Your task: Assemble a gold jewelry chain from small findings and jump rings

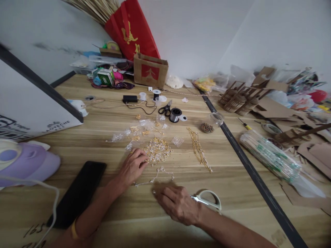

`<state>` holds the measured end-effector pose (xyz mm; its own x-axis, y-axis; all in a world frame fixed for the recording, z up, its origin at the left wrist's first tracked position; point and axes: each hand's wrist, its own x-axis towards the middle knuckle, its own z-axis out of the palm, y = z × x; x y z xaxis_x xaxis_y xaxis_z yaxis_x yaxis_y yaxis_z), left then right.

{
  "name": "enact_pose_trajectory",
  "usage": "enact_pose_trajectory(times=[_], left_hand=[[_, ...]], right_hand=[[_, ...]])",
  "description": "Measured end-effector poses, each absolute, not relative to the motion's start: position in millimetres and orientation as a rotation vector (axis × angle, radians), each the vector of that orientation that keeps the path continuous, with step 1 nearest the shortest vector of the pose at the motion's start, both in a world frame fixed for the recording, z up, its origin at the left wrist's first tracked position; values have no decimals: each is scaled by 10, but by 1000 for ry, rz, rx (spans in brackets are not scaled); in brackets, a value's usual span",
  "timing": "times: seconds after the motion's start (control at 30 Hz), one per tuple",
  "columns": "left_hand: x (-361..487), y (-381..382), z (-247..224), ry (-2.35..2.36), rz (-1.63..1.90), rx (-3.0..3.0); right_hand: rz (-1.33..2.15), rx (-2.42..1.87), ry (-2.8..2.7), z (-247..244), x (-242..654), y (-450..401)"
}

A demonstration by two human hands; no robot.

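Observation:
My left hand [134,163] rests at the near left edge of a pile of small gold and silver jewellery findings [158,150]. Its fingers are bent and drawn together; whatever they pinch is hidden. Closer to me, my right hand [179,205] is closed low over the table, its fingertips curled under and out of sight. A tiny silver clasp or ring [154,192] shows just left of those fingers; I cannot tell whether they touch it. Between the hands lies a thin silver chain [154,177]. White-handled scissors or pliers [208,199] lie partly behind my right wrist.
Gold chains [198,150] lie right of the pile, with a jar of beads [207,127] beyond. Black scissors [165,109] and a wire spool [175,115] sit behind. A black phone [80,193] lies at left, and packed sticks [270,155] at right.

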<state>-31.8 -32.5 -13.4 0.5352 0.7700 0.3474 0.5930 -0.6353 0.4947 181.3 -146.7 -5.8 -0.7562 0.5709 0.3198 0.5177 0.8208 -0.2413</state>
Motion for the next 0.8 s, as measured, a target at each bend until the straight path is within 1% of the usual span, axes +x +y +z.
enact_pose_trajectory(times=[0.3, 0.8], left_hand=[[-347, -307, -83, 1317, 699, 2510], [-384, -271, -45, 1252, 685, 2516]], right_hand=[[188, -835, -2627, -64, 1811, -1469], [183, -846, -2643, -71, 1817, -1469]])
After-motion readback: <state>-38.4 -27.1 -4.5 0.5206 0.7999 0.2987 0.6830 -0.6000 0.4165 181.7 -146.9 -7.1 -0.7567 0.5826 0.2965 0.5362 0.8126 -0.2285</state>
